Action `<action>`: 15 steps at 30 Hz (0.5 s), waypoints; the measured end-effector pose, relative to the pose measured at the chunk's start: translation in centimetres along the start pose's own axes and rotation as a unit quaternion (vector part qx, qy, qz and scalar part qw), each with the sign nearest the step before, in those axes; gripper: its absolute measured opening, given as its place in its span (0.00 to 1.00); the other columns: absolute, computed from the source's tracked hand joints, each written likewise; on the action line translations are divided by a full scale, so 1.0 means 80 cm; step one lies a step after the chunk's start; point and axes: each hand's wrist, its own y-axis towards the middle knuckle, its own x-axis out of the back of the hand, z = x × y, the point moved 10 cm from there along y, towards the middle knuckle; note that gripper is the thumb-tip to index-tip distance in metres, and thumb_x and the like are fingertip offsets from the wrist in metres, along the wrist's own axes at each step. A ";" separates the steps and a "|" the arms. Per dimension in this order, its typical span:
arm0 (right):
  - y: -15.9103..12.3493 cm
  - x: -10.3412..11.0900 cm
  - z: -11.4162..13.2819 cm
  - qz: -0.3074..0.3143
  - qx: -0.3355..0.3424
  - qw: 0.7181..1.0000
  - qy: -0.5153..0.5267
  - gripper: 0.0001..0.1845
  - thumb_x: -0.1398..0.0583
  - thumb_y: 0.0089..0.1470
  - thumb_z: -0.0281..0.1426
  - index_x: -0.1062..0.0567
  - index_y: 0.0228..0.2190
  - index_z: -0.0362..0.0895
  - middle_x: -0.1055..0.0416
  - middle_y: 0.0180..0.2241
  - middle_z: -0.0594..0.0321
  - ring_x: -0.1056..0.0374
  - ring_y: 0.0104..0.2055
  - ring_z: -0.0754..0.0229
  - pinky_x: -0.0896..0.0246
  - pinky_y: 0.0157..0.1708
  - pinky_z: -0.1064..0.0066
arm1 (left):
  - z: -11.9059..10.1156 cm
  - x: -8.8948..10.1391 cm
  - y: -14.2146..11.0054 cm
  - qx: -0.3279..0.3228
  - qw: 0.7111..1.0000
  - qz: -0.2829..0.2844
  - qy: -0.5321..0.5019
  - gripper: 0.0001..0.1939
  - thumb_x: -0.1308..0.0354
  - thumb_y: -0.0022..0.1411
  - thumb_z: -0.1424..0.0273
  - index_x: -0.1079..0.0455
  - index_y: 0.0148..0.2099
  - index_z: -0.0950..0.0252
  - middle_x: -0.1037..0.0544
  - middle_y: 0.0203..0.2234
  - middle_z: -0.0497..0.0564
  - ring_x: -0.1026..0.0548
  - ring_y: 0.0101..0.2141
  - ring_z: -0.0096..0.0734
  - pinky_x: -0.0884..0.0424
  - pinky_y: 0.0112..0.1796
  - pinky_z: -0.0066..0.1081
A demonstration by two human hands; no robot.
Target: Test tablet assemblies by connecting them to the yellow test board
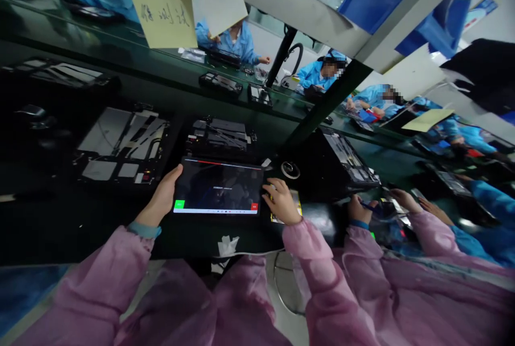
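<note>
Black glass tablet with lit green-and-red test screen lies flat on dark workbench between both hands, square to wearer, seemingly so screen reads easily. Left hand grasps its left edge, thumb over frame. Right hand curled at right edge, over yellow printed card; can't tell if gripping. Opened tablet housing with silver shielding lies beyond left hand. Neighbour's hand right of right hand, holding blue pen.

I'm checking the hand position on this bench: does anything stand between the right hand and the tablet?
Nothing visible does. The fingers of the right hand rest directly on the right edge of the tablet. A yellow card lies under the palm, beside the tablet, not between them.
</note>
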 end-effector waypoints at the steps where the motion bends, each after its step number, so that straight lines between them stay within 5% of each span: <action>1: -0.001 -0.008 0.005 0.001 0.000 1.000 -0.021 0.11 0.42 0.56 0.25 0.23 0.40 0.43 0.31 0.50 0.49 0.40 0.56 0.49 0.38 0.52 0.54 | 0.000 0.003 0.001 -0.001 1.000 -0.008 0.005 0.17 0.37 0.53 0.58 0.24 0.41 0.65 0.18 0.37 0.55 0.22 0.45 0.44 0.27 0.49 0.38; 9: 0.010 -0.027 0.013 0.066 0.028 0.993 -0.092 0.08 0.42 0.57 0.29 0.22 0.36 0.42 0.28 0.42 0.53 0.40 0.51 0.51 0.42 0.48 0.59 | 0.009 0.019 0.010 0.009 0.999 -0.018 0.045 0.15 0.42 0.59 0.59 0.26 0.45 0.61 0.18 0.34 0.48 0.24 0.46 0.47 0.24 0.46 0.46; 15: 0.017 -0.031 0.014 0.054 -0.013 0.994 -0.091 0.08 0.42 0.56 0.27 0.22 0.34 0.43 0.27 0.43 0.55 0.40 0.52 0.52 0.47 0.50 0.59 | 0.007 0.020 0.009 -0.004 0.997 -0.018 0.075 0.15 0.45 0.61 0.58 0.27 0.47 0.57 0.18 0.34 0.44 0.24 0.47 0.49 0.23 0.45 0.49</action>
